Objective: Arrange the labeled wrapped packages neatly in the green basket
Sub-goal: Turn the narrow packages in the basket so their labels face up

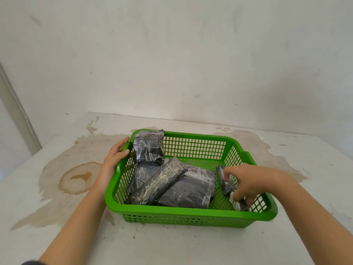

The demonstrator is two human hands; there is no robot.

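Two bare forearms come into view from the bottom edge, one at each side. Both are uncovered from the elbow region down to the wrist; no sleeve lies on them along this length. The left hand [116, 153] carries no ring, no watch and no glove, and the right hand [254, 181] is the same: plain fingers, no band at the wrist. At the bottom left corner, close to the upper part of the left arm, a small piece of dark blue-grey cloth [30, 262] shows, perhaps the edge of a garment.
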